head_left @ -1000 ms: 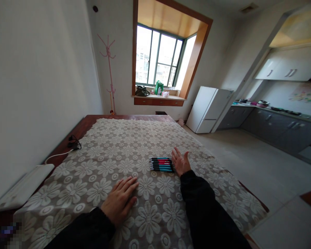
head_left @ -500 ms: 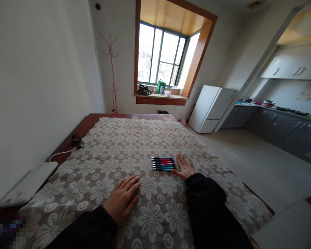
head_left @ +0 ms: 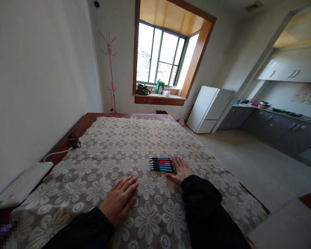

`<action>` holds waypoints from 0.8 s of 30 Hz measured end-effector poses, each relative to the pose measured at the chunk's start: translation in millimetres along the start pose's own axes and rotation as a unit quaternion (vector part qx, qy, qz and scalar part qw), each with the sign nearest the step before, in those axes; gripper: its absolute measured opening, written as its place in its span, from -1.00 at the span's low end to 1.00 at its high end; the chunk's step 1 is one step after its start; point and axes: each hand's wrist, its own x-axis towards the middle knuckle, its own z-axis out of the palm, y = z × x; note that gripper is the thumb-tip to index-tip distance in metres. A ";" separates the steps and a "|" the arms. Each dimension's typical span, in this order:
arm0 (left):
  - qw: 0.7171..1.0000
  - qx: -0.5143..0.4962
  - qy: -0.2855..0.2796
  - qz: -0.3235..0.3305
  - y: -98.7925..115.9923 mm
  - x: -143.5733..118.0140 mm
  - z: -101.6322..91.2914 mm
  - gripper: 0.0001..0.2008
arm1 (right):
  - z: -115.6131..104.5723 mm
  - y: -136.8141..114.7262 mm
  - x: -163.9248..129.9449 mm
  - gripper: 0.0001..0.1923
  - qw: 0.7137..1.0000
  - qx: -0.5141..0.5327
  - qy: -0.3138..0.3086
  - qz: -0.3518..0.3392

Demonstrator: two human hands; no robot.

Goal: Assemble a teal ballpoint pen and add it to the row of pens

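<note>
Pens (head_left: 161,164), slim plastic ones with black ends and teal or red barrels, are lying side by side in a tidy row on the beige lace cloth (head_left: 114,152) with its raised white flower pattern. They are sitting loose on the cloth, a little right of its middle, with nothing boxing them in. The right hand (head_left: 180,170) is lying palm down just beside the row's right end, its fingers (head_left: 176,162) spread a little and flat, with the nearest of them touching or almost touching the pen ends; which, I cannot tell. It is gripping nothing. The left hand (head_left: 118,200) is resting flat on the lace nearer the body, well apart from the pens, fingers slightly parted and pointing toward them. Both arms are wearing dark sleeves. The cloth is covering a dark red wooden table (head_left: 89,119). At the table's left edge, a flat white rectangular device (head_left: 19,186) is lying with a white cable (head_left: 58,154) running to a black plug (head_left: 73,141).
</note>
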 end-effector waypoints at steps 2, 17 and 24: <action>1.000 0.001 0.004 0.003 0.2 -0.1 0.0 -0.46 | -0.8 -1.6 -0.4 0.18 1.000 -0.002 -0.002 0.007; 1.000 0.008 -0.014 -0.003 0.7 1.0 -0.5 -0.44 | -3.8 -5.1 -2.2 0.16 1.000 -0.003 -0.003 0.013; 1.000 0.007 -0.010 0.003 0.7 0.8 -2.0 -0.43 | -4.9 -7.0 -2.8 0.16 1.000 0.001 -0.002 0.014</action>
